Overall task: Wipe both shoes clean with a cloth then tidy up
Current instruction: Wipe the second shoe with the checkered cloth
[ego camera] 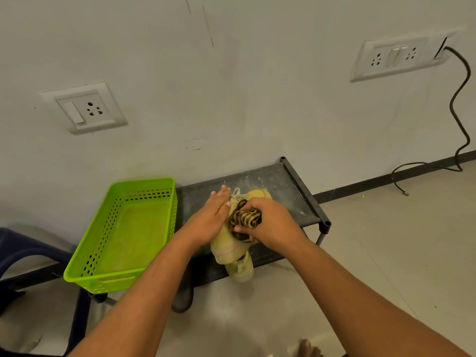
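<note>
Our right hand [268, 222] is closed around a bunched striped cloth [244, 219] and presses it on the upper yellow shoe [231, 243]. Our left hand [211, 217] lies flat and open against the side of this shoe to steady it. The second shoe [242, 269] is under it, on the dark rack [296, 191]. We should rub with short firm strokes and keep the shoe from sliding off the edge. The green basket [123, 228] waits just beside.

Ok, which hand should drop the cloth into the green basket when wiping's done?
Probably the right hand: it already grips the striped cloth. The left hand lies flat, steadying the yellow shoe, though it is nearer the green basket.
</note>
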